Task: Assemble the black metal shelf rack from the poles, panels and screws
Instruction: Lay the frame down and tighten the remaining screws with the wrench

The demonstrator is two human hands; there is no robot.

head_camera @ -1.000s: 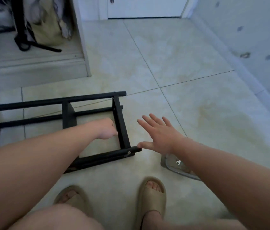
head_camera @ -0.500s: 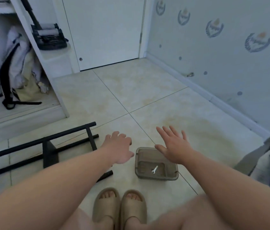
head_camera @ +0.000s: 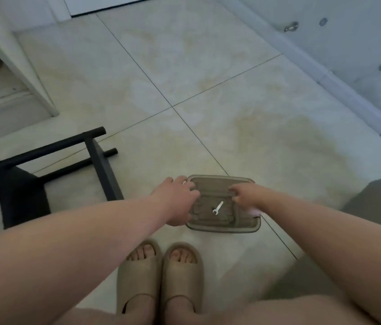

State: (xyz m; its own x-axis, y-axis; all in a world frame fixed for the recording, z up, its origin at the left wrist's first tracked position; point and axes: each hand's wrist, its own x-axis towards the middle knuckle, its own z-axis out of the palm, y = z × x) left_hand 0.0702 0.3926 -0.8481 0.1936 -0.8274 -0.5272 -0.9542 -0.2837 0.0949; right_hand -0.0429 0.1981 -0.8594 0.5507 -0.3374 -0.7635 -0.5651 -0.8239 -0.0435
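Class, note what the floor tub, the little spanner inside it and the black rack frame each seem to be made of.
Tub: smoky translucent plastic, probably; moulded ribs, rounded rim. Spanner: thin bright metal, likely plated steel; pale glint. Rack frame: metal bars, it seems, with a matt black coat; no shine.

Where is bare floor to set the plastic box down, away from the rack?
The widest bare patch is the tiled floor beyond the plastic box, between the white cabinet on the left and the baseboard on the right. Crowded: near the sandals, with the black rack beside, and left hand and right hand at the box.
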